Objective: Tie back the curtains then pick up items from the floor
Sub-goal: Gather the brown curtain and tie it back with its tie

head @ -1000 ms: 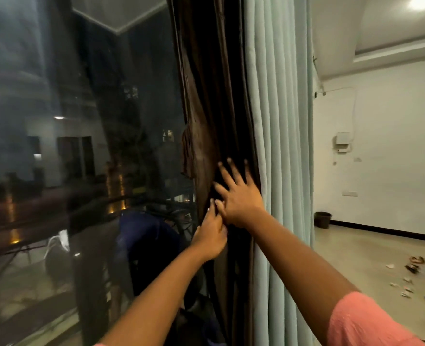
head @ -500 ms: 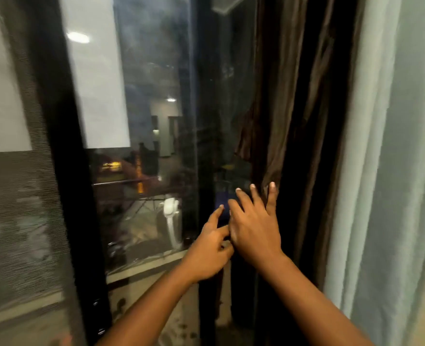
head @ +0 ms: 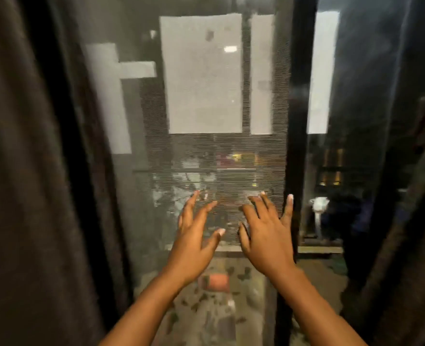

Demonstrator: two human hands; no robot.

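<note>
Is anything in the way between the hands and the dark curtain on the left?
Nothing visible is. The left hand and right hand are both open and empty in front of the window screen. The dark curtain hangs off to the left, with only open space between it and the left hand.

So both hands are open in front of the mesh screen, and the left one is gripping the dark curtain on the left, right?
Not quite. In the head view the left hand grips nothing; it hangs open beside the right hand before the mesh screen, apart from the dark curtain.
</note>
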